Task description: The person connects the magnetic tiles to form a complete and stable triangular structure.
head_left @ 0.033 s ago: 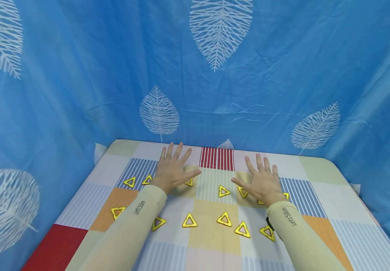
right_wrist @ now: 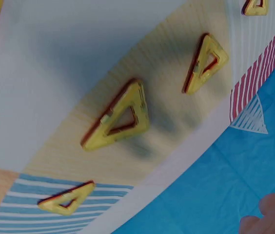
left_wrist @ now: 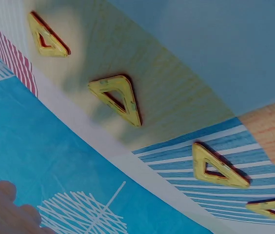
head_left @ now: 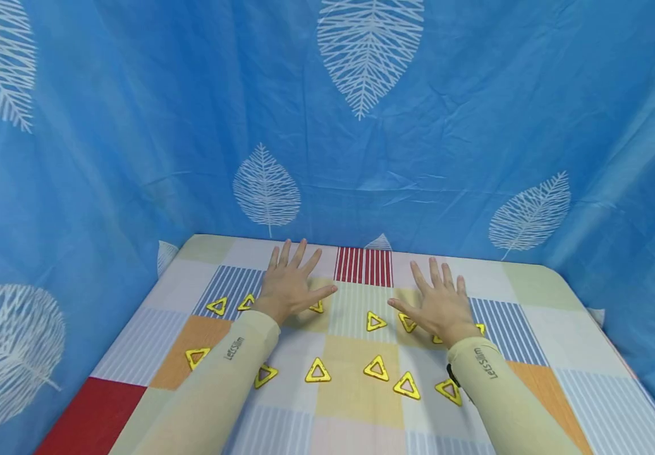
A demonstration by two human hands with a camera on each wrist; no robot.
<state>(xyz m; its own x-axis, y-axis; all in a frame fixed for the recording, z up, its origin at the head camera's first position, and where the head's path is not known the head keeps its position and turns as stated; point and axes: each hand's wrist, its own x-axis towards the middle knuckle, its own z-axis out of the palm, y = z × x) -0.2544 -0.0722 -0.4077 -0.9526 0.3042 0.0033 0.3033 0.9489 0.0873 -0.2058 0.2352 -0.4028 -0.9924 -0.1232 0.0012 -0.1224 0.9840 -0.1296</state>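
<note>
My left hand [head_left: 289, 287] is held palm down over the far left part of the table, fingers spread and straight, holding nothing. Partly hidden beneath it is a yellow hollow triangle tile [head_left: 317, 310]. On the other side my right hand [head_left: 440, 306] is likewise spread and holds nothing, with its thumb near another triangle tile [head_left: 401, 323]. In the left wrist view, fingertips [left_wrist: 6, 190] show at the lower left, apart from a triangle tile [left_wrist: 129, 100]. The right wrist view has fingertips [right_wrist: 269, 204] at the lower right, away from a triangle tile [right_wrist: 141, 112].
Several more yellow triangle tiles lie scattered flat, including one at front centre [head_left: 318, 379]. A patchwork cloth [head_left: 356, 404] covers the table. Blue curtain [head_left: 327, 164] with white leaf prints hangs behind and at both sides. Sleeves hide part of the cloth.
</note>
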